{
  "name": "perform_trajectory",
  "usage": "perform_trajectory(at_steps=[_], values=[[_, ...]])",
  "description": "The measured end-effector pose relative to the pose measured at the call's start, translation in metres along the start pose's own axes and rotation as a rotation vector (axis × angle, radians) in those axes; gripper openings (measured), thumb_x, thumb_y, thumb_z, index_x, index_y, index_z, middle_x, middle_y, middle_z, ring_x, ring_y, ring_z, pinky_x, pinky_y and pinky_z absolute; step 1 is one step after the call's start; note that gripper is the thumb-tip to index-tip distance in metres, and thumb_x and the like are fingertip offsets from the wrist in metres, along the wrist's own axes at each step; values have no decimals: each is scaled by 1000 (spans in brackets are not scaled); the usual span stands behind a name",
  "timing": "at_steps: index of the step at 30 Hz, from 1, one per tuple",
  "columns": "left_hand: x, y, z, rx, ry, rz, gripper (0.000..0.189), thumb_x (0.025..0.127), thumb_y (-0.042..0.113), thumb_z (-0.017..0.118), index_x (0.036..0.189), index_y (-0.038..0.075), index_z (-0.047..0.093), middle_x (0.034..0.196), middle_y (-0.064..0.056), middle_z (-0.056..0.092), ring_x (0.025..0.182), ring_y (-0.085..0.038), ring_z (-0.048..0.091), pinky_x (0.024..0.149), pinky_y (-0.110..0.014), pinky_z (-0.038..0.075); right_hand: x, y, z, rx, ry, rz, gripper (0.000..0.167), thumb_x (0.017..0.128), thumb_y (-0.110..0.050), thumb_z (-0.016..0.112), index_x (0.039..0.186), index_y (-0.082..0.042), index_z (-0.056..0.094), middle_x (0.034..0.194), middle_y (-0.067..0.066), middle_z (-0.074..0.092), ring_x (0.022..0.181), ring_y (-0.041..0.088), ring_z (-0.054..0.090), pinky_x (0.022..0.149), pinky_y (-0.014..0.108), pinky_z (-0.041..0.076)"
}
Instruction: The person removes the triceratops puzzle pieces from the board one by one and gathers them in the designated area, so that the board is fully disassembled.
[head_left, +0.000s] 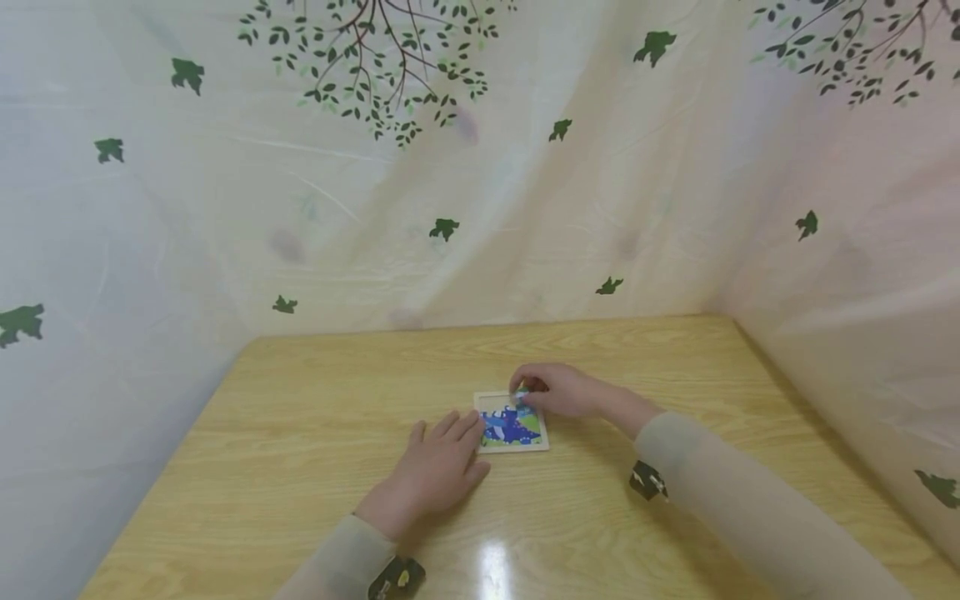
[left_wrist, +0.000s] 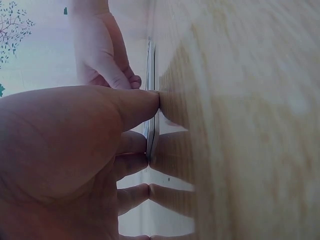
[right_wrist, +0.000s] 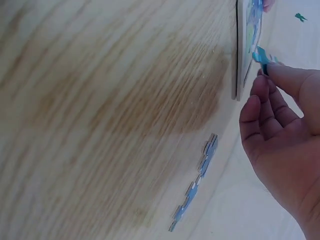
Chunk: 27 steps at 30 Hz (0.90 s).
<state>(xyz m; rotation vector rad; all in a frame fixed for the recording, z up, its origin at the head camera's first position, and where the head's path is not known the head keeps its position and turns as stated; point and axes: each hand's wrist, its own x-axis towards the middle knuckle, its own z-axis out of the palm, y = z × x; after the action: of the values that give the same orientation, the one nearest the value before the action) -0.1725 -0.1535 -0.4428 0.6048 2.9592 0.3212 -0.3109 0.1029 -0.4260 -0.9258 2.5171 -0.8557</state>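
A small square jigsaw puzzle in a pale wooden tray (head_left: 517,450) lies on the table, showing a blue dinosaur on green. Its top strip is bare of pieces at the left. My left hand (head_left: 438,467) rests flat beside it, fingers spread and fingertips against the tray's left edge. Over the tray's upper right corner, my right hand (head_left: 570,390) pinches a small blue puzzle piece (right_wrist: 261,56) between thumb and fingers. The right wrist view shows this piece tilted close over the tray. In the left wrist view, the left thumb (left_wrist: 140,107) touches the tabletop near the tray edge.
Several linked light-blue puzzle pieces (right_wrist: 192,185) lie in a row on the table, below the right hand in the right wrist view. The wooden tabletop (head_left: 315,417) runs back to a pale curtain (head_left: 360,250) printed with leaves and birds, which also hangs at both sides.
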Motion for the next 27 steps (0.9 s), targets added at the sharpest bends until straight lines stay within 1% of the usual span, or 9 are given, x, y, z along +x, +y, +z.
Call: perform_trajectory(at_steps=[2,5,9,16,19,24,27], values=[[0,0,0,-1,0,-1,65,116,46,53,169,10,45,177,-8,39,163,-40,33,127,-76,22,-2,-1,-1,25,32,14,18,113,-16,66,129,-20,71,110,-5,70,103,15,65,95,40,58],[0,1,0,-6,0,-2,65,116,46,53,169,10,45,177,-8,39,163,-40,33,127,-76,22,-6,-1,-3,41,87,4,14,112,-15,67,125,-18,68,109,-4,69,102,16,64,94,39,57],[-1,1,0,-8,-1,-1,65,116,46,54,169,10,45,177,-8,39,163,-40,33,127,-76,22,-12,0,-8,33,143,-26,10,110,-13,70,119,-14,66,107,-1,69,99,18,63,89,38,57],[-2,1,0,-15,1,4,64,116,44,54,169,9,45,177,-9,38,163,-40,33,127,-76,21,-27,2,-22,32,210,2,8,109,-11,71,116,-12,68,104,0,73,90,18,63,79,36,56],[-3,2,-1,-10,4,8,64,116,44,54,169,9,45,177,-10,38,163,-40,33,127,-76,21,-33,4,-28,21,238,18,8,108,-10,72,115,-10,68,102,1,73,89,18,63,78,35,55],[-4,2,-2,2,4,11,65,116,45,54,169,9,45,177,-10,38,163,-40,33,127,-76,21,-46,13,-36,24,269,74,8,108,-12,71,116,-8,69,105,4,73,90,21,61,78,36,53],[-3,2,-2,-5,5,11,64,116,44,54,169,9,45,177,-10,38,163,-40,33,128,-76,20,-54,21,-41,36,287,96,10,109,-13,71,117,-8,69,107,5,73,94,22,64,83,39,55]])
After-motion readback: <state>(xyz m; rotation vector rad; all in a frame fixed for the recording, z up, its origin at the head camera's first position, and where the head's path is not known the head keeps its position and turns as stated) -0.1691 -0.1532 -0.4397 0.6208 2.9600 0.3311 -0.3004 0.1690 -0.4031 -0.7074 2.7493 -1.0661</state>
